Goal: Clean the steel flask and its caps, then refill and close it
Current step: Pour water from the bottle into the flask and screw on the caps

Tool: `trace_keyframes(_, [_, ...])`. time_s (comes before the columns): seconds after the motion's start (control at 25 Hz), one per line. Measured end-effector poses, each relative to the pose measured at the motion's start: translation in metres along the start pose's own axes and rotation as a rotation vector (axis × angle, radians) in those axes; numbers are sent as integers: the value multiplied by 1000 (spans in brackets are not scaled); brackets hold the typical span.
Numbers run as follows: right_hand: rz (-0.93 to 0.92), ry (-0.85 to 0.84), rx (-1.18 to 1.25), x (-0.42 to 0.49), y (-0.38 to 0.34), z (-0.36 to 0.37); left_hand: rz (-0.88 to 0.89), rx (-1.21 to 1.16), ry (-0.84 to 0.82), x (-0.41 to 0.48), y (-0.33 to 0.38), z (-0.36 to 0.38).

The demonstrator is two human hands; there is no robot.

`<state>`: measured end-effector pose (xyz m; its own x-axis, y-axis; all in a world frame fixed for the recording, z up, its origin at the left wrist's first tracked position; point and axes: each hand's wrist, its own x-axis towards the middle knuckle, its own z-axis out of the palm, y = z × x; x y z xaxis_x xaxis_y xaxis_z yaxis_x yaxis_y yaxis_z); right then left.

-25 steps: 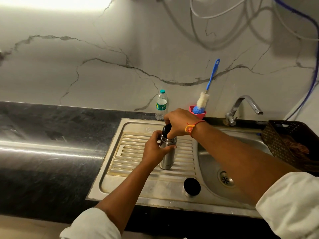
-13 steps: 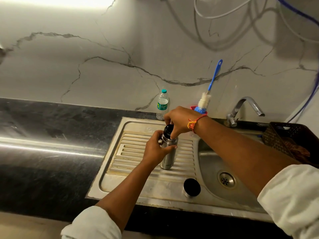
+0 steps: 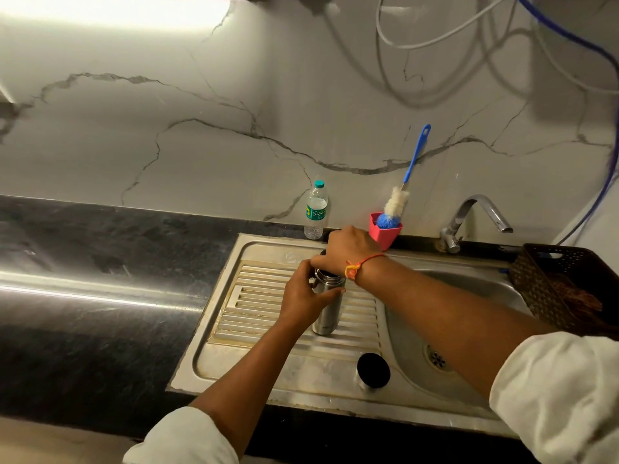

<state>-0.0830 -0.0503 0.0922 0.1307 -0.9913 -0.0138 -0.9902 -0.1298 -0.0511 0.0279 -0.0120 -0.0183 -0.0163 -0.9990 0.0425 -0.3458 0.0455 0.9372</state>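
The steel flask (image 3: 326,311) stands upright on the ribbed drainboard (image 3: 268,306) of the sink. My left hand (image 3: 306,294) grips its upper body from the left. My right hand (image 3: 348,247) is curled over the flask's top and grips the black inner cap (image 3: 323,253), which is mostly hidden under my fingers. The outer cap (image 3: 373,370), black on top with a steel side, sits by itself near the front edge of the drainboard.
A plastic water bottle (image 3: 315,211) stands at the back wall. A bottle brush (image 3: 402,192) leans in a pink cup (image 3: 384,234). The tap (image 3: 469,217) and sink basin (image 3: 469,296) are right; a brown basket (image 3: 566,283) sits far right. Black counter (image 3: 100,279) lies left.
My right hand has turned a little on the flask's top. The flask and my left hand stay in place.
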Motion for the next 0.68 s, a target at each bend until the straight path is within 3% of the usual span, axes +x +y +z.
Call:
trace_keyframes(0.12, [-5, -35, -3, -4, 3, 0, -19, -26, -34, 0, 3, -2])
trace_keyframes(0.28, [-349, -142, -127, -9, 20, -12, -37, -34, -93, 4, 1, -3])
trace_keyframes(0.4, [-431, -141, -173, -9, 22, -14, -30, -48, -88, 4, -1, -4])
trace_keyframes(0.52, [-314, -47, -165, -8, 14, -8, -12, -59, -36, 3, -4, 0])
trace_keyframes(0.68, [39, 62, -11, -6, -2, 5, 12, -30, -5, 5, -7, 5])
